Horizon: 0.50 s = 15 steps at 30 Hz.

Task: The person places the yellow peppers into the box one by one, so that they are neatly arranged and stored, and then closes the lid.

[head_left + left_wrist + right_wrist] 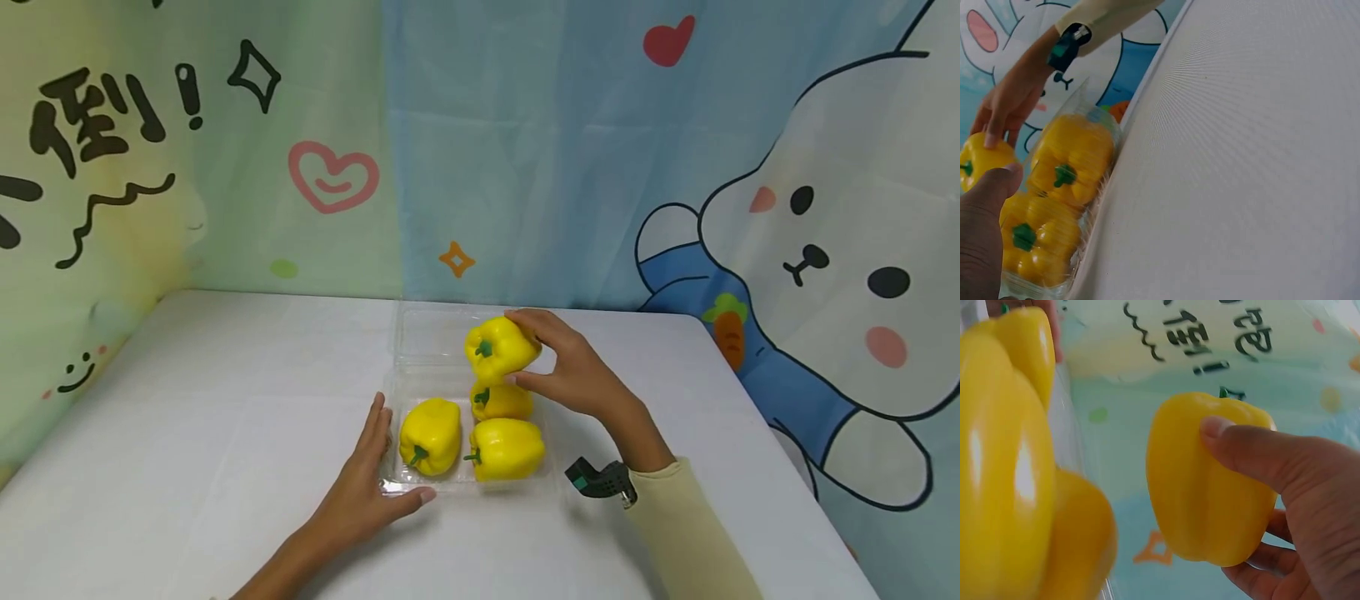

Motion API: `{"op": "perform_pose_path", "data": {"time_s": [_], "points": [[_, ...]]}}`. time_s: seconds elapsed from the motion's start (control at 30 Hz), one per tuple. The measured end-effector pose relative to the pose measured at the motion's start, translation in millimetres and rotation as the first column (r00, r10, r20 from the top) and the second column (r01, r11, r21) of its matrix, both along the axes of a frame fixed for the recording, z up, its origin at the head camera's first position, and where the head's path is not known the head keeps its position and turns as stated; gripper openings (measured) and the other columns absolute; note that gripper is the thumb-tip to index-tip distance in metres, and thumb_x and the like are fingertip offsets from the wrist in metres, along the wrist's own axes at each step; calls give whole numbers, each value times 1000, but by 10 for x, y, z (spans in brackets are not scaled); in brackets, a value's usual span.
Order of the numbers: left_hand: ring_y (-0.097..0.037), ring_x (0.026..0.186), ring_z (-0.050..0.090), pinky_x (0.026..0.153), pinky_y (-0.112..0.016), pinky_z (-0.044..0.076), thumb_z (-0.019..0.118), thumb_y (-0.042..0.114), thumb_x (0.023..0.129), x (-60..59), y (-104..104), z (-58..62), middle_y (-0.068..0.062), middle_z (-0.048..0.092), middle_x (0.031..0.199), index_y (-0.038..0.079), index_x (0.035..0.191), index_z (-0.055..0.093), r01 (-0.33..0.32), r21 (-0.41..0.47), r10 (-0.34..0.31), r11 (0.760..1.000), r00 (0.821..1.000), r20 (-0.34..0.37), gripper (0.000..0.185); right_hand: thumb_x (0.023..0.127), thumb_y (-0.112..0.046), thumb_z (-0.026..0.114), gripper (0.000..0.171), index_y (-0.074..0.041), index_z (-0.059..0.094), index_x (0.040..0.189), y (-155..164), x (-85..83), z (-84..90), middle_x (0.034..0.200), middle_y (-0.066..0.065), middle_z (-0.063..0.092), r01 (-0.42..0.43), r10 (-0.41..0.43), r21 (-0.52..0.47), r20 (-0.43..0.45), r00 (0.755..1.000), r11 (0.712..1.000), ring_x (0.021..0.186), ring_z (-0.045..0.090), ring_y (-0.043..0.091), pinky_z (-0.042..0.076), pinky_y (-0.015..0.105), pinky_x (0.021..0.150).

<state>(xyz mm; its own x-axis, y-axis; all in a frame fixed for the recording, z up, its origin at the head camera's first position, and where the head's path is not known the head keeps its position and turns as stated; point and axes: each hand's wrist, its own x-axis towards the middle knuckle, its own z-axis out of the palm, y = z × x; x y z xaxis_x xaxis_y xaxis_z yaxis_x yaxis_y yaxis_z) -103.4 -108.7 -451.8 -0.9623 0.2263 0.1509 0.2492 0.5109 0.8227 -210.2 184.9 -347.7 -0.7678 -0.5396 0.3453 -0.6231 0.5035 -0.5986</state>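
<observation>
My right hand [566, 362] grips a yellow bell pepper [1204, 487], thumb on one side and fingers on the other, its green stem facing left in the head view. That pepper is raised over the far right part of a clear plastic box [408, 383]. Inside the box are three more yellow peppers: one at the near left [430, 436], one at the near right [508, 450], and one behind that [501, 401], partly covered by the held pepper. My left hand [367, 479] rests at the box's near left corner, fingers straight along its side and thumb stretched along the front.
The box's clear lid [431, 333] lies folded back behind it. A white-covered table [225, 417] spreads around the box, and a printed cloth [480, 150] hangs along its back edge. A dark strap device [600, 479] sits on the right wrist.
</observation>
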Motion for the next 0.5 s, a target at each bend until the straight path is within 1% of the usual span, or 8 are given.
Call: {"op": "perform_pose_path", "data": {"time_s": [0.1,0.23,0.37,0.5], "points": [[-30,146,9,110,-52,21,83,49,73,2,-10,-6,-4,-6,163,0,155,11,2,2,-2,1000,1000,-11,119,82,-17,80,73,-18,45,145,-152,-3,-3,144,0,44,-27,27,19,1,1000,999,126,45,19,40,43,104],[-30,146,10,110,-52,21,82,50,74,5,-16,-8,-5,-6,163,1,155,10,12,7,-12,1000,1000,-18,119,82,-19,80,71,-16,46,144,-311,-3,-29,145,2,43,-56,59,70,-39,998,996,129,43,19,39,41,105],[-31,146,10,110,-52,21,81,50,75,5,-13,-4,-3,-7,163,1,155,10,20,10,-19,1000,1000,-21,118,83,-17,80,69,-15,47,144,-417,-7,-72,145,4,42,-62,73,141,-76,994,988,130,41,21,39,42,105],[-31,146,9,110,-53,21,82,47,75,6,-4,4,-1,-7,163,1,155,10,22,12,-21,1000,1000,-22,117,83,-15,79,69,-15,48,144,-482,1,-99,144,5,43,-74,93,207,-85,992,976,130,41,22,39,43,105]]}}
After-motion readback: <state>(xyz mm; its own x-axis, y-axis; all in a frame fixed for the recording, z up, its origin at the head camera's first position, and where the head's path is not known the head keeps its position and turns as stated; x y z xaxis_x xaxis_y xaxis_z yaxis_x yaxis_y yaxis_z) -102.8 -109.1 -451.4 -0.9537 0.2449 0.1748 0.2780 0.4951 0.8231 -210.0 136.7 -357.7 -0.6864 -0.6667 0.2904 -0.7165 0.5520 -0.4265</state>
